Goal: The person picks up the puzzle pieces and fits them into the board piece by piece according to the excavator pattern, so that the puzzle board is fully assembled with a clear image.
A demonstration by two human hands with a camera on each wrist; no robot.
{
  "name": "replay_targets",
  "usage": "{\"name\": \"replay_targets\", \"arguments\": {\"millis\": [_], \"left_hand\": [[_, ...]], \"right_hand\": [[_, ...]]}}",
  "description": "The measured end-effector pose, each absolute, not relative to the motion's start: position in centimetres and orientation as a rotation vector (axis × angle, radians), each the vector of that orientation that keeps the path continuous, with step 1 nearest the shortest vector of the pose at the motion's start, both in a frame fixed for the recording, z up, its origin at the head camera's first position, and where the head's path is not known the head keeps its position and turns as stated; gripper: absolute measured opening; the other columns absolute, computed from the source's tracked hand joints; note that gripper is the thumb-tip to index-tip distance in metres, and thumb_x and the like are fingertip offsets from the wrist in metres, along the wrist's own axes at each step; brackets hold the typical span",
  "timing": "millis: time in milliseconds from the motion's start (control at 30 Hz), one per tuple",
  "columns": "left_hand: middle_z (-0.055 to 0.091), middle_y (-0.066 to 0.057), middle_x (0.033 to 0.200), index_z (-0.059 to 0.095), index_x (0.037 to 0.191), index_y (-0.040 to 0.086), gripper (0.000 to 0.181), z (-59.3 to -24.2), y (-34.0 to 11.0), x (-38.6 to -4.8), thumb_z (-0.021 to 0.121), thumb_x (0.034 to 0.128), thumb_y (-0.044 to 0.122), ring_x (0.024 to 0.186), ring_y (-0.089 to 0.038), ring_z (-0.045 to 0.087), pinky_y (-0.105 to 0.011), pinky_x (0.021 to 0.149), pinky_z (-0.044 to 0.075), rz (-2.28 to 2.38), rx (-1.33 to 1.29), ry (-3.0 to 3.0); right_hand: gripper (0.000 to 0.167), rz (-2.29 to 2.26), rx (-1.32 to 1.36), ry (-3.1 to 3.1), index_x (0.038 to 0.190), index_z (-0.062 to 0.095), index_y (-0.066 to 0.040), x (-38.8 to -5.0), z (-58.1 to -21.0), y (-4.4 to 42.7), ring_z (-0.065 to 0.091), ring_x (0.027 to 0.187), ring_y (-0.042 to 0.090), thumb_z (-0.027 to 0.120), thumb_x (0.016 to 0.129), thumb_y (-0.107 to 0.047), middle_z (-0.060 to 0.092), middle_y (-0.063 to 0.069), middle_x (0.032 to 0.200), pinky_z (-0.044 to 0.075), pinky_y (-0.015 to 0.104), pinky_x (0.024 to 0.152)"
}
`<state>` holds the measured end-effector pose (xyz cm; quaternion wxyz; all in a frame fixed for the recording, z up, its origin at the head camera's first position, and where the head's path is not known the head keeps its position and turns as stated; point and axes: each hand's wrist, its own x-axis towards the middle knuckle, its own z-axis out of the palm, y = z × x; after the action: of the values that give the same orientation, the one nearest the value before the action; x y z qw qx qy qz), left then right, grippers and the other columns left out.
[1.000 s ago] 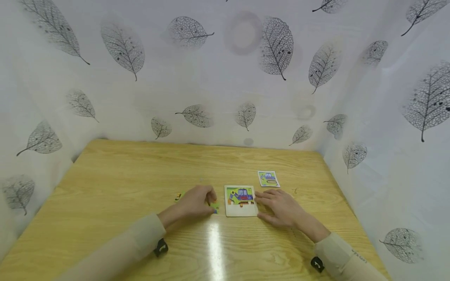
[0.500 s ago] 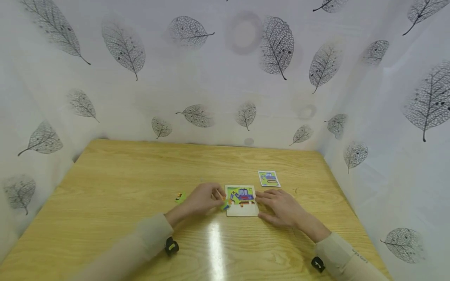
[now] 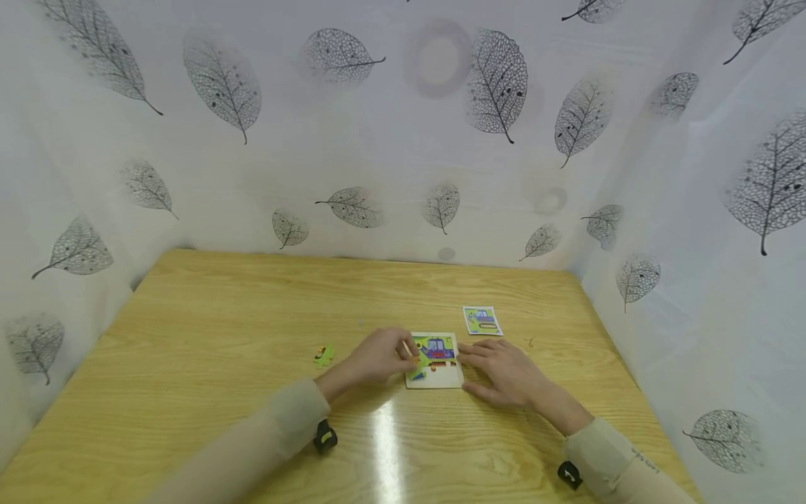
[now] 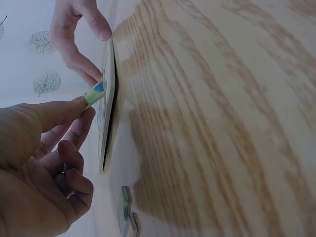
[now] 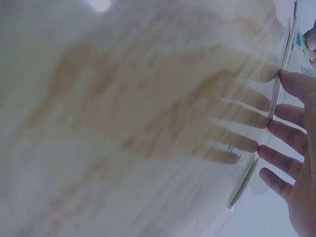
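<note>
A square puzzle board (image 3: 446, 379) lies on the table, its upper part filled with a picture of a blue and purple digger and its lower strip bare. My left hand (image 3: 383, 355) pinches a green and blue puzzle piece (image 4: 95, 94) between thumb and fingers, over the board's left side. The piece is tilted, and the fingers partly hide it. At the board's right edge rests my right hand (image 3: 504, 372), fingers spread and fairly straight, touching the edge with thumb and fingertips.
Left of the board lie loose green puzzle pieces (image 3: 324, 356). A small picture card (image 3: 482, 320) with a similar digger lies behind the board to the right. The wooden table (image 3: 252, 308) meets a leaf-patterned white curtain (image 3: 390, 140) at the back and sides.
My left hand has moved right from the table beside the board to above its left side, carrying the puzzle piece. My right hand has stayed at the board's edge.
</note>
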<state>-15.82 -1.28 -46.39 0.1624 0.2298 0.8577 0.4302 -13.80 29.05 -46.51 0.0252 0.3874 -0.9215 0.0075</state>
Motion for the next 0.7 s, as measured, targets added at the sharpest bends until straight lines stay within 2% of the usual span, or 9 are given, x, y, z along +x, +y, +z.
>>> {"name": "replay_targets", "arguments": {"millis": [167,333,700], "left_hand": [[0.078,-0.003,0.093,0.073,0.100,0.012,0.014,-46.49,-1.05,-15.93,0.082,0.0892,0.014,0.082,-0.011,0.071,-0.029,0.077,0.061,1.201,0.661,2.436],[0.076,0.000,0.093,0.075,0.103,0.011,0.014,-46.66,-0.86,-15.92,0.080,0.0914,0.015,0.084,-0.009,0.068,-0.029,0.082,0.060,1.112,0.723,2.491],[0.078,-0.002,0.095,0.079,0.103,0.010,0.012,-46.97,-0.59,-16.11,0.079,0.0915,0.011,0.086,-0.010,0.069,-0.030,0.083,0.061,1.011,0.778,2.557]], "right_hand": [[0.050,0.024,1.202,-2.839,0.138,0.070,-0.018,-13.86,-46.51,29.05,0.065,0.132,0.029,0.066,0.100,-0.050,0.065,0.003,0.150,0.052,0.051,0.111],[0.050,0.042,1.201,-2.839,0.139,0.069,-0.018,-13.86,-46.52,29.01,0.065,0.133,0.029,0.067,0.100,-0.049,0.065,0.003,0.150,0.052,0.052,0.111],[0.050,0.048,1.187,-2.880,0.139,0.069,-0.018,-13.93,-46.47,28.98,0.064,0.133,0.029,0.065,0.100,-0.050,0.063,0.003,0.153,0.051,0.052,0.111]]}}
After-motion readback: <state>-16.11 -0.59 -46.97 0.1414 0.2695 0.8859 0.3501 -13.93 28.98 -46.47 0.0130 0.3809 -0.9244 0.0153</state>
